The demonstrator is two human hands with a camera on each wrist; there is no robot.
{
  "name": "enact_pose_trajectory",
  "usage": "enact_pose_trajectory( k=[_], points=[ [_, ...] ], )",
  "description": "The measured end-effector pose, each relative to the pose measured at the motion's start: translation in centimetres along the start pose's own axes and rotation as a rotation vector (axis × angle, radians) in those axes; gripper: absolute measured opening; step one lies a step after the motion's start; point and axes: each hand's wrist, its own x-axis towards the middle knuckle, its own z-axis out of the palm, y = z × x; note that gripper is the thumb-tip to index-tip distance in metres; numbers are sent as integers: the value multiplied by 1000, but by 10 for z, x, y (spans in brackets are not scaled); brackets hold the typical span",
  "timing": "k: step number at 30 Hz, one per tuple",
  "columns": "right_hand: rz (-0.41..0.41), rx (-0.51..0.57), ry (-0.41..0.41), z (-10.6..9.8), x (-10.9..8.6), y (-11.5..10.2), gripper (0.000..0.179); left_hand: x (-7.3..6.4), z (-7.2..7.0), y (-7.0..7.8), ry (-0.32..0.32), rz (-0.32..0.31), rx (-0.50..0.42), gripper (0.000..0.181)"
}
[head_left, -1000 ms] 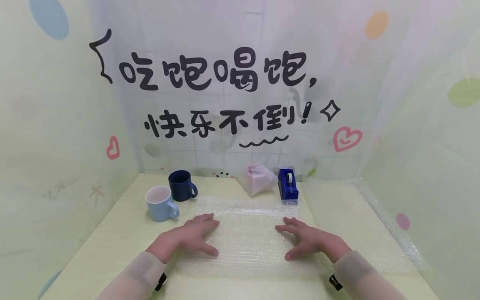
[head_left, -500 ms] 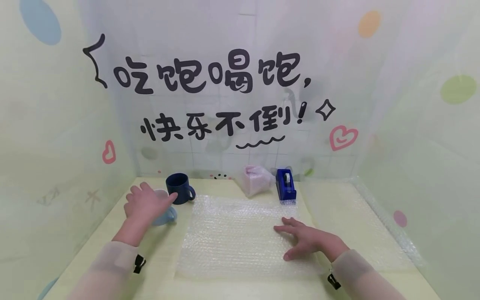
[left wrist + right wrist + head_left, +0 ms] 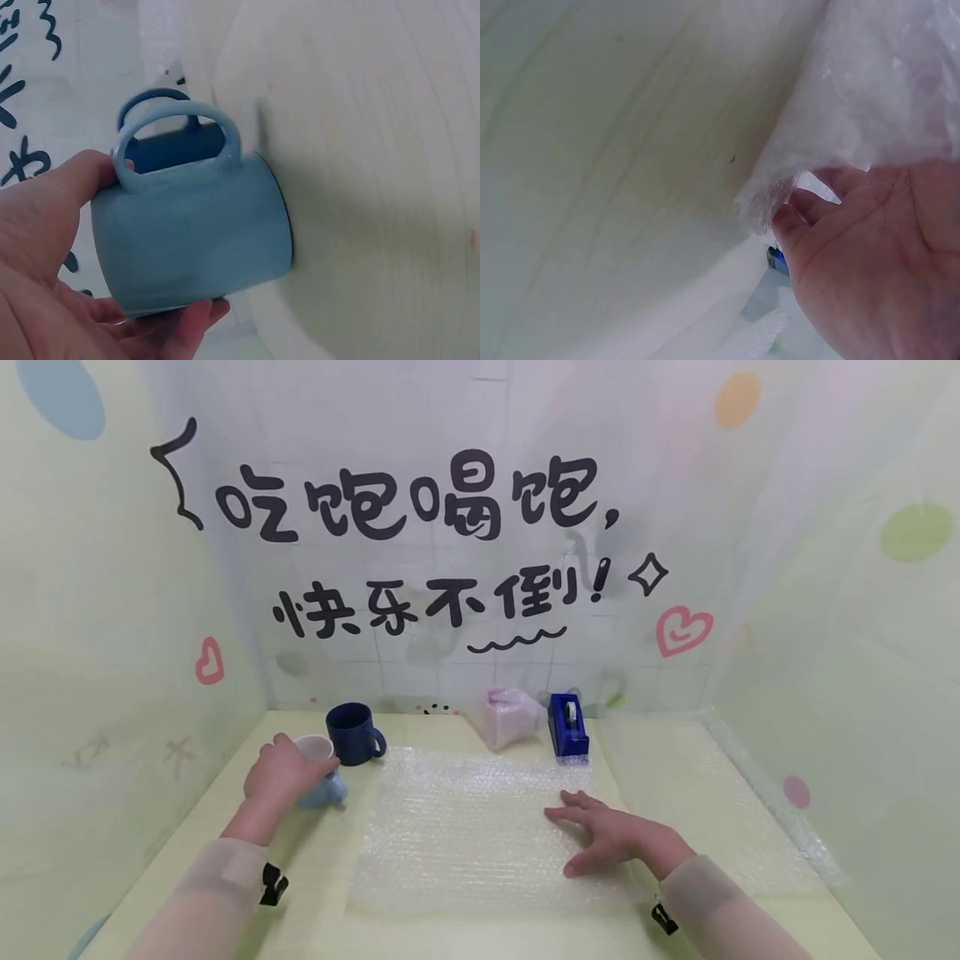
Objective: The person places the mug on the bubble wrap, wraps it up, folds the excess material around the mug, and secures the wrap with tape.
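At the left of the table, my left hand (image 3: 279, 777) holds a light blue mug (image 3: 321, 791) with a white inside. In the left wrist view the thumb sits by the rim near the handle, and curled fingers reach round the opposite side of the mug body (image 3: 195, 232). The mug stands upright on the table. Right behind it is a dark blue mug (image 3: 350, 735). My right hand (image 3: 611, 835) rests on the right part of a clear bubble wrap sheet (image 3: 450, 835), its fingers spread and loosely bent; the right wrist view shows its fingertips at the wrap's edge.
A blue tape dispenser (image 3: 567, 727) stands at the back, touching or near the sheet's far edge. Left of it lies a pale pink wrapped bundle (image 3: 510, 718). More bubble wrap (image 3: 720, 810) covers the right side. Printed walls (image 3: 435, 677) enclose the table.
My left hand has left the bubble wrap, moved left to the light blue mug and taken hold of it. My right hand has stayed on the wrap.
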Motion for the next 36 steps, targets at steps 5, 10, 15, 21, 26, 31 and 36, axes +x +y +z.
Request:
enact_pose_trajectory(
  k=[5, 10, 15, 21, 26, 31, 36],
  points=[
    [-12, -16, 5, -4, 2, -1, 93, -17, -3, 32, 90, 164, -96, 101],
    [-27, -26, 23, -7, 2, -1, 94, -35, 5, 89, 11, 366, -269, 96],
    [6, 14, 15, -5, 1, -2, 93, -50, 37, 134, -139, 450, -307, 84],
    [27, 12, 18, -1, 0, -4, 93, -60, 83, 167, -218, 463, -272, 80],
    [12, -1, 17, 0, 1, -4, 93, -67, 109, 178, -232, 429, -241, 81],
    [4, -7, 12, 1, 2, -4, 92, -74, 125, 184, -199, 375, -201, 85],
    [6, -12, 16, 2, 3, -2, 93, -81, 133, 190, -149, 351, -173, 97]
  ],
)
